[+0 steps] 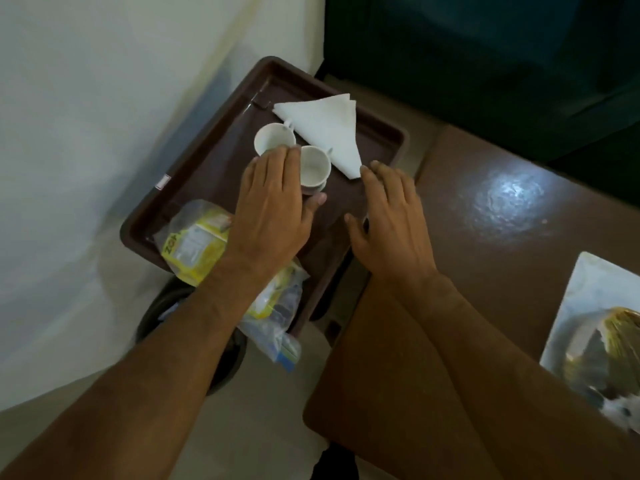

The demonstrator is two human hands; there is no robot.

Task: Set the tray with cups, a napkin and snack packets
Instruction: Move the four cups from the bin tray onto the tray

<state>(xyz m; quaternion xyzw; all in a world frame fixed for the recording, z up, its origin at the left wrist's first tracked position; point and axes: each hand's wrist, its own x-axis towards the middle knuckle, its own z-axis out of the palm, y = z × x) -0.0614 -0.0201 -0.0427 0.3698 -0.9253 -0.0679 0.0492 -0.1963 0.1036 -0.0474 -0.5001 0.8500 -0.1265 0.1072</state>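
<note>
Apparently arranging is near done: the flat-fingered left hand [273, 206] touches a cup [314, 166], and the right hand [391, 216] hovers open beside the napkin [325, 128]. Next probably comes straightening the snack packets [194, 244] on the tray [207, 168].

The left hand [273, 209] covers part of both cups [313, 164]; its forearm hides the middle of the snack packets [194, 244] (print blurred); the lower-right white plate [588, 306] is cut off

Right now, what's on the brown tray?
On the tray: two white cups, a folded napkin and two snack packets. Both hands hover over it; the left hand hides part of the cups and packets.
</note>
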